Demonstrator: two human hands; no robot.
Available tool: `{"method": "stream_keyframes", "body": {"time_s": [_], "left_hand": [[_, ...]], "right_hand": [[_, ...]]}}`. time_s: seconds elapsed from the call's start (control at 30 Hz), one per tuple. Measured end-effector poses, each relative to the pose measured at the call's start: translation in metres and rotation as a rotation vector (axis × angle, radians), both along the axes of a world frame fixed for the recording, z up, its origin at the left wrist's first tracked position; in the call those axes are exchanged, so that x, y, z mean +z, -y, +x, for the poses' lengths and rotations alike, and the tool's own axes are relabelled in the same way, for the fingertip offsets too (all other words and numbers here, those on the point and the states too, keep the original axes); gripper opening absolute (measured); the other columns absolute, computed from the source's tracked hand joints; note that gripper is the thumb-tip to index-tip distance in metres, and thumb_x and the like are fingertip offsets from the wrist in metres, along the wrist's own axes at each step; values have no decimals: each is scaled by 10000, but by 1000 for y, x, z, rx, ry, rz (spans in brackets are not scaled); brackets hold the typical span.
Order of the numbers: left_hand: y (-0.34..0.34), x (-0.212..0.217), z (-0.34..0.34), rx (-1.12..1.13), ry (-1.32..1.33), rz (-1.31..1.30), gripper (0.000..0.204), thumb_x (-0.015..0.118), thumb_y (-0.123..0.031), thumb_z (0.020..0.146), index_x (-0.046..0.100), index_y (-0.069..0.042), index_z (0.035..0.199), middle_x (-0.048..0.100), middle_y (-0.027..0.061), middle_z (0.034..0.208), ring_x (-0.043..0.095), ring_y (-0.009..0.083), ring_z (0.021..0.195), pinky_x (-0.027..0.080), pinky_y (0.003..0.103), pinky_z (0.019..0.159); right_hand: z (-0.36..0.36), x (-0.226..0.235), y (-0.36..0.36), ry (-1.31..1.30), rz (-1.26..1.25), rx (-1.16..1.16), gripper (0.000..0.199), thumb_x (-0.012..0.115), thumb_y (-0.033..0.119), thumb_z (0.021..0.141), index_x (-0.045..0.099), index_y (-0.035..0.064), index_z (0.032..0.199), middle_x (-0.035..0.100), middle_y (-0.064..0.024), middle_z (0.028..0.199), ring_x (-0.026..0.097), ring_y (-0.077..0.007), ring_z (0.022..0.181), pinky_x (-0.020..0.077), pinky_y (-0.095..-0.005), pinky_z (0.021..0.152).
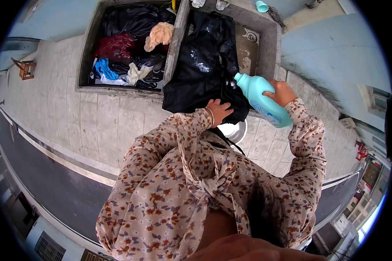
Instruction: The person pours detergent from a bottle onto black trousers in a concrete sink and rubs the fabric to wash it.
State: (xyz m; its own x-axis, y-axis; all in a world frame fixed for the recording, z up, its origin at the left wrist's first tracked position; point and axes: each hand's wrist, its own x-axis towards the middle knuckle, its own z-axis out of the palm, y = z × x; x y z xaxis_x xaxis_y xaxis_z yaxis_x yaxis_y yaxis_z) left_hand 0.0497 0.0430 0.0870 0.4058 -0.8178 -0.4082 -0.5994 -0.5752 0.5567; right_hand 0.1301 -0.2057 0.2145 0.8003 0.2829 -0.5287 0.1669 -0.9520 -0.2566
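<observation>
I hold the bottle in my right hand, fingers wrapped round its upper body, thumb side hidden behind it. The bottle is tilted, neck lowest, pointing down-left at the black cloth. White flecks or foam show on the cloth above the neck. My left hand lies flat on the near edge of the cloth, fingers spread and pressed down, holding nothing.

The cloth is draped over the right basin and hangs over its front wall. The left basin holds a heap of clothes in dark, red, blue, white and peach. A white bowl sits just below my left hand.

Procedure, as I judge it:
1. Keep the left palm pinning the cloth so it cannot slide off the wall
2. Keep the neck close over the cloth, not over the ledge, so the liquid lands on fabric
3. Tilt slowly; squeeze lightly if at all. I cannot tell whether liquid is flowing
4. Move the neck across the bare dark area, away from the patch already flecked
5. Right the bottle before lifting it away, to avoid drips on the bowl
</observation>
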Motion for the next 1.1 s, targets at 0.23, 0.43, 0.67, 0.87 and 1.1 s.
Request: {"method": "stream_keyframes", "body": {"time_s": [0.23,0.43,0.67,0.87,1.1], "left_hand": [[-3,-1,-7,28,19,-54,698,672,-218,732,362,-204,1357,310,66,1408,366,325,1172,330,440,914],[-9,2,-14,34,-40,-129,648,639,-202,765,365,-165,1351,290,94,1420,309,363,1269,290,458,1007],[-38,18,-26,250,-16,-334,504,590,-140,802,444,-111,1284,384,148,1344,361,296,1255,291,430,1024],[-75,36,-44,464,87,-326,480,581,-75,794,471,-117,1259,422,119,1314,379,279,1247,291,451,1025],[-106,34,-66,684,207,-331,505,580,-27,765,479,-125,1250,414,109,1316,374,280,1255,291,451,1027]], "right_hand": [[5,-15,7,47,8,-32,364,680,236,735,609,-9,994,622,-238,894,601,-380,852,478,-428,769],[16,-28,18,199,89,-142,421,680,270,755,589,1,1065,623,-245,892,609,-388,843,486,-425,754],[52,-22,-26,481,336,-91,430,680,270,763,575,17,1094,622,-242,901,610,-392,832,494,-426,732],[109,-34,-61,537,180,-66,401,657,323,767,592,51,1054,624,-223,918,598,-385,869,478,-451,762],[124,-16,-73,382,33,-12,388,659,336,759,609,19,977,618,-221,960,590,-366,919,462,-435,812]]}}
